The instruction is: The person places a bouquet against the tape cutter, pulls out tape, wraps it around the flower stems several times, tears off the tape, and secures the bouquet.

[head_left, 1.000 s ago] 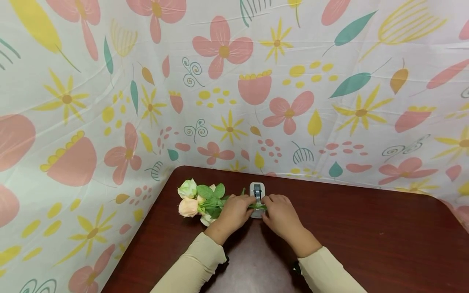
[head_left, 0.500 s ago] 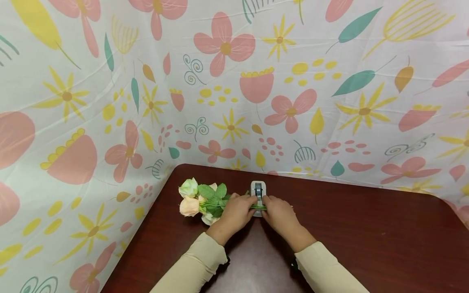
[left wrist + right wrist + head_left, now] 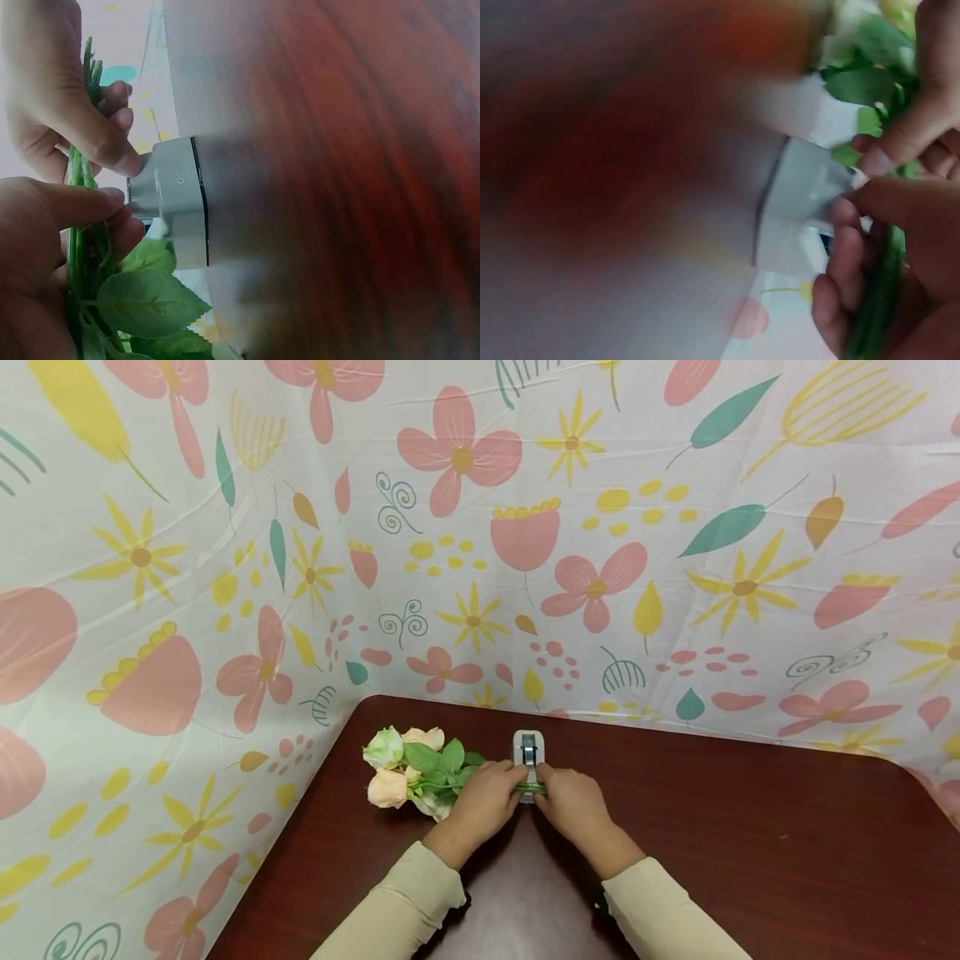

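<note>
A bunch of peach and pale-green roses [image 3: 387,787] lies to the left in the head view, its leaves by my left hand. The green stems [image 3: 531,787] run across the front of a light grey tape dispenser [image 3: 528,742]. My left hand [image 3: 483,797] grips them on the leafy side. My right hand [image 3: 576,802] curls round the stem ends. In the left wrist view both thumbs meet close to the front of the dispenser [image 3: 180,202]. Whether tape lies on the stems is hidden by the fingers.
The dark red-brown table [image 3: 712,827] reaches to a flower-printed cloth [image 3: 592,585] hung behind it and along its left side. The table's left edge runs close to the rose heads.
The rose bunch has turned a little, so a peach bloom at its back shows more fully. Both hands stay at the dispenser with little movement.
</note>
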A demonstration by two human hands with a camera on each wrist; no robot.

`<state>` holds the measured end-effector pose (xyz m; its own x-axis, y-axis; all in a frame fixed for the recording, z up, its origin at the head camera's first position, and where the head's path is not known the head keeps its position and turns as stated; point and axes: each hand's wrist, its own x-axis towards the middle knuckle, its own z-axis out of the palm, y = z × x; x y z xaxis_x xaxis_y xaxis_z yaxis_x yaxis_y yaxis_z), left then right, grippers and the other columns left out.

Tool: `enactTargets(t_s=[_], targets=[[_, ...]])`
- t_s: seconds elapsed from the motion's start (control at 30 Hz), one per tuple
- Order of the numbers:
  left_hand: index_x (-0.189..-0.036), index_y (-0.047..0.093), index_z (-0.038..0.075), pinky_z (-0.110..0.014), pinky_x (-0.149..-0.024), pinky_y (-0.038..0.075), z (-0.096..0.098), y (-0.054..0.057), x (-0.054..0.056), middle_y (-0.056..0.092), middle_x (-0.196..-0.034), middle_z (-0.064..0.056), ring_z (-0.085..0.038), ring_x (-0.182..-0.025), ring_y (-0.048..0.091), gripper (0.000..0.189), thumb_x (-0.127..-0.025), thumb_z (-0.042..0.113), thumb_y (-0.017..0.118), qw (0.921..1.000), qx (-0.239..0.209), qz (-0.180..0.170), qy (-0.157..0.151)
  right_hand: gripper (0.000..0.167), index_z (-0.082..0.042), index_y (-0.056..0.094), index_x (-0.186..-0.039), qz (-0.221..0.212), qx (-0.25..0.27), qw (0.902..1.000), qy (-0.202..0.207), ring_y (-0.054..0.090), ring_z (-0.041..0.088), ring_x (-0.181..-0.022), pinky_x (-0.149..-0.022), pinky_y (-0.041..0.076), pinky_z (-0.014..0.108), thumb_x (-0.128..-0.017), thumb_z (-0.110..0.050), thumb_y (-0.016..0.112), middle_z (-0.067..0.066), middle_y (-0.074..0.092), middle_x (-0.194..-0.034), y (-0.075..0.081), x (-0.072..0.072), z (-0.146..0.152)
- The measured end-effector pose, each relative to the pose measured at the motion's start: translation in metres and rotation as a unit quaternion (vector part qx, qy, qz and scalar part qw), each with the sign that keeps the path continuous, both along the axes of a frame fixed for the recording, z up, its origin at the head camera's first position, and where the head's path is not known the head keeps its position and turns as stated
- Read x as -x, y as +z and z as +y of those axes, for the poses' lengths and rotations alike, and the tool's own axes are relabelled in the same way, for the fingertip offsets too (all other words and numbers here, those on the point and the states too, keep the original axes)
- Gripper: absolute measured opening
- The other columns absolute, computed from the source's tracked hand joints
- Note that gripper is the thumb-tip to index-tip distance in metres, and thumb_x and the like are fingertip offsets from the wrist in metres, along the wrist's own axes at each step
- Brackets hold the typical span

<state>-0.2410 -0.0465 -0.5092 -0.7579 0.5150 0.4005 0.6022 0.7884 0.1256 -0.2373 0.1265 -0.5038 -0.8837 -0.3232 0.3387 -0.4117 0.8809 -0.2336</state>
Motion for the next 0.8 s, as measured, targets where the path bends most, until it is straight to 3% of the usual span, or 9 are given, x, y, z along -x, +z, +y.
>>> enactTargets(t_s=[0.1,0.2,0.33,0.43,0.57,0.8], targets=[[-0.098,0.062,0.017,-0.034,-0.084,0.053,0.0,0.0,0.001,0.065,-0.093,0.001,-0.019,-0.087,0.065,0.013,-0.093,0.012,0.072,0.9998,-0.015,-0.013,-0.004,0.022,-0.013,0.057,-0.08,-0.089,0.046,0.9948,0.014,0.049,0.013,-0.053,-0.051,0.041,0.032,-0.085,-0.018,0.078,-0.001,0.056,-0.061,0.009,0.002,0.004],[-0.099,0.063,0.016,-0.034,-0.086,0.054,0.0,0.002,0.0,0.066,-0.098,0.001,-0.019,-0.092,0.066,0.014,-0.092,0.009,0.073,0.9996,-0.021,-0.02,-0.003,0.014,-0.013,0.06,-0.086,-0.172,0.086,0.9806,0.039,0.047,0.011,-0.058,-0.058,0.041,0.029,-0.09,-0.019,0.072,-0.003,0.056,-0.067,0.018,0.004,0.009],[-0.097,0.061,0.015,-0.033,-0.087,0.053,0.0,0.002,0.0,0.065,-0.096,0.001,-0.02,-0.093,0.066,0.016,-0.09,0.008,0.074,0.9998,-0.009,-0.016,0.001,0.006,-0.014,0.062,-0.095,-0.229,0.112,0.9643,0.071,0.05,0.011,-0.064,-0.064,0.042,0.029,-0.096,-0.017,0.067,-0.004,0.06,-0.077,0.024,0.006,0.016],[-0.101,0.063,0.016,-0.032,-0.088,0.054,0.001,0.002,0.001,0.066,-0.094,0.002,-0.02,-0.097,0.067,0.015,-0.091,0.008,0.073,0.9999,0.012,0.008,0.005,0.006,-0.016,0.062,-0.094,-0.237,0.123,0.9604,0.08,0.051,0.011,-0.066,-0.064,0.043,0.028,-0.096,-0.015,0.067,-0.004,0.062,-0.079,0.025,0.007,0.019],[-0.11,0.067,0.017,-0.031,-0.094,0.054,0.002,0.003,0.0,0.069,-0.097,0.002,-0.018,-0.104,0.068,0.018,-0.094,0.011,0.07,0.9977,0.051,0.042,0.013,0.009,-0.018,0.063,-0.089,-0.219,0.13,0.9637,0.081,0.051,0.009,-0.066,-0.064,0.043,0.027,-0.094,-0.015,0.07,-0.006,0.063,-0.077,0.025,0.008,0.02],[-0.112,0.067,0.016,-0.034,-0.112,0.045,0.002,0.011,-0.002,0.071,-0.104,0.002,-0.016,-0.107,0.068,0.023,-0.09,0.019,0.076,0.9955,0.086,0.033,0.021,0.012,-0.018,0.063,-0.089,-0.168,0.106,0.9761,0.088,0.048,0.008,-0.063,-0.062,0.041,0.026,-0.091,-0.015,0.074,-0.007,0.061,-0.074,0.024,0.007,0.018]])
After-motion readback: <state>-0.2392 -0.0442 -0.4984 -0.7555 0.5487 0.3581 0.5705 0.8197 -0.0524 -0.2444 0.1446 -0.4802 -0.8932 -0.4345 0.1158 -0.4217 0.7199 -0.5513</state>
